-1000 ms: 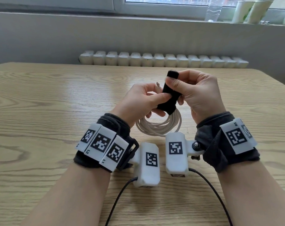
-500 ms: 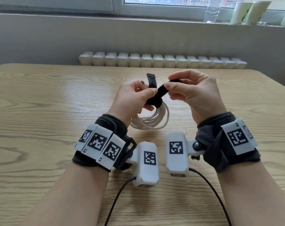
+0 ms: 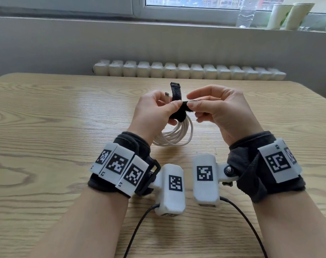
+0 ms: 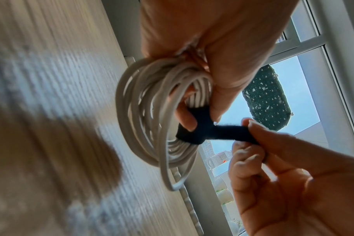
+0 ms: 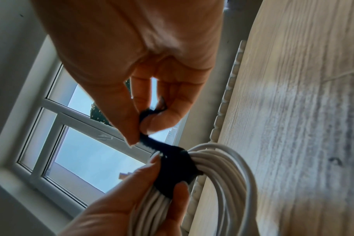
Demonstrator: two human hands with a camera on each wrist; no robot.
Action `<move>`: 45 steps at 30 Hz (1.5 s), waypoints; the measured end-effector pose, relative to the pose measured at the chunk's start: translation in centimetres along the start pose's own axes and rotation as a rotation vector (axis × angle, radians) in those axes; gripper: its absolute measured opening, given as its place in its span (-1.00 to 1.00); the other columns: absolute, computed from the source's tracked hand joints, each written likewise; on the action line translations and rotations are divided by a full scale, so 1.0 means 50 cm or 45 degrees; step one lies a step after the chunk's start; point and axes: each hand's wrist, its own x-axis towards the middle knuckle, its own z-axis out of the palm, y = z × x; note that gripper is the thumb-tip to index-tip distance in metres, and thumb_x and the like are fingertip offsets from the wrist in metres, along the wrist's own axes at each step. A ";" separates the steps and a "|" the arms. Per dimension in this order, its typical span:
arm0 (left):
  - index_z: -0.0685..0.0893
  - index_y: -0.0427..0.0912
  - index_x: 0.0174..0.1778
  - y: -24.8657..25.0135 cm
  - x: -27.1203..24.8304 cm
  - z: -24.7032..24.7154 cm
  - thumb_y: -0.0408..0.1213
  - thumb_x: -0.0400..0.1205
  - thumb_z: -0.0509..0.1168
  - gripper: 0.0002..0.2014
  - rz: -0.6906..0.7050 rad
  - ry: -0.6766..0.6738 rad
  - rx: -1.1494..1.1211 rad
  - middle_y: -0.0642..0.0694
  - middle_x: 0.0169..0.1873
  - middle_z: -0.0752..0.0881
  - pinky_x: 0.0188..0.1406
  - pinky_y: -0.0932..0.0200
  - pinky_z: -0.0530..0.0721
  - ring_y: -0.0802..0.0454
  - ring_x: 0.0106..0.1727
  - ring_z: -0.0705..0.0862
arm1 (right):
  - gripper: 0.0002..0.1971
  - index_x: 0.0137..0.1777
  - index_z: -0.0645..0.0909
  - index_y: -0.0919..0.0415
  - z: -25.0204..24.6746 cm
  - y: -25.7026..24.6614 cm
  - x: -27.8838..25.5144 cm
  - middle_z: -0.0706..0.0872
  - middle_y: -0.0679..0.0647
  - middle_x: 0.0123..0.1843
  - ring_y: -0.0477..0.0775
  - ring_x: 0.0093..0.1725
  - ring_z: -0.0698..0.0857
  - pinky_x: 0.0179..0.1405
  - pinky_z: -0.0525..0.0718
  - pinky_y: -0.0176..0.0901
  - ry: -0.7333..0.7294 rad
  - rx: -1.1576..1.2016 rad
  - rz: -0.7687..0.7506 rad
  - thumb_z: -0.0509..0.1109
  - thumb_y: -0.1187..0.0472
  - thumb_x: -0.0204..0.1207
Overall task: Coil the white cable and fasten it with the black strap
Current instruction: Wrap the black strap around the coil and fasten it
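Note:
The white cable [image 3: 174, 135] hangs as a coil of several loops just above the wooden table [image 3: 46, 118]. My left hand [image 3: 154, 110] grips the top of the coil [image 4: 144, 111], thumb pressing the black strap [image 3: 179, 114] where it wraps the bundle. My right hand [image 3: 214, 108] pinches the strap's free end [image 4: 232, 132] between thumb and forefinger, drawn out to the right. The strap's other end [image 3: 175, 91] sticks up behind the left hand, beside the cable's metal plug [image 3: 166, 93]. In the right wrist view the strap [image 5: 176, 166] circles the coil [image 5: 222, 183].
A white radiator [image 3: 188, 71] runs behind the table's far edge. On the windowsill stand a clear bottle [image 3: 246, 14] and pale cups [image 3: 289, 14]. Black leads [image 3: 139, 229] trail from the wrist cameras towards me over the near table.
The strap went from standing upright in my right hand to being wrapped round the coil. My right hand now pulls its end sideways, and the other end sticks up behind my left hand.

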 end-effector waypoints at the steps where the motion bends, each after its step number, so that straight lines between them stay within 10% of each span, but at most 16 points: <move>1: 0.51 -0.26 -0.28 0.001 -0.001 0.001 -0.39 0.55 0.41 -0.81 0.006 -0.001 0.004 -0.40 -0.14 0.73 -0.71 0.45 0.41 0.19 -0.60 0.66 | -0.85 -0.22 0.74 0.22 0.002 -0.002 -0.002 0.72 0.02 -0.46 -0.12 -0.49 0.63 -0.46 0.63 -0.32 -0.032 -0.004 0.013 0.52 0.48 0.34; 20: 0.62 -0.17 -0.34 -0.003 0.005 -0.004 -0.34 0.58 0.38 -0.83 -0.039 -0.082 -0.017 -0.13 -0.42 0.73 -0.67 0.41 0.38 0.01 -0.51 0.68 | -0.54 -0.02 0.75 0.28 0.005 -0.003 -0.003 0.83 0.17 -0.10 0.03 -0.12 0.81 -0.08 0.76 -0.25 -0.220 0.122 0.056 0.11 0.70 0.39; 27: 0.65 -0.48 -0.01 -0.003 0.003 -0.001 -0.26 0.57 0.41 -0.70 -0.084 -0.120 -0.027 -0.21 -0.33 0.79 -0.64 0.34 0.39 0.03 -0.48 0.70 | -0.81 -0.07 0.76 0.20 -0.005 0.019 0.008 0.78 0.21 -0.23 0.03 -0.26 0.74 -0.27 0.73 -0.26 -0.015 -0.165 -0.118 0.53 0.44 0.37; 31: 0.69 -0.33 -0.12 0.000 -0.001 0.002 -0.27 0.60 0.36 -0.84 -0.109 -0.159 -0.079 -0.21 -0.33 0.77 -0.65 0.35 0.40 0.03 -0.49 0.70 | -0.91 -0.24 0.75 0.25 0.000 0.018 0.005 0.79 0.15 -0.30 -0.03 -0.34 0.72 -0.36 0.69 -0.29 0.010 -0.144 -0.168 0.58 0.40 0.32; 40: 0.72 -0.26 -0.13 0.016 -0.007 0.004 -0.12 0.54 0.38 -0.76 -0.163 -0.276 -0.129 -0.25 -0.31 0.75 -0.55 0.27 0.44 -0.02 -0.40 0.68 | -0.79 -0.34 0.63 0.22 -0.001 0.031 0.011 0.70 0.19 -0.35 0.12 -0.34 0.68 -0.24 0.73 -0.02 0.112 -0.165 -0.105 0.64 0.38 0.23; 45: 0.73 -0.34 -0.06 0.016 -0.017 0.006 -0.41 0.40 0.52 -0.77 -0.076 -0.343 -0.040 -0.15 -0.34 0.77 -0.56 0.44 0.47 0.20 -0.46 0.67 | -0.77 -0.35 0.63 0.25 -0.010 0.033 0.015 0.73 0.14 -0.40 0.08 -0.41 0.73 -0.24 0.79 -0.05 0.150 -0.135 -0.040 0.67 0.34 0.20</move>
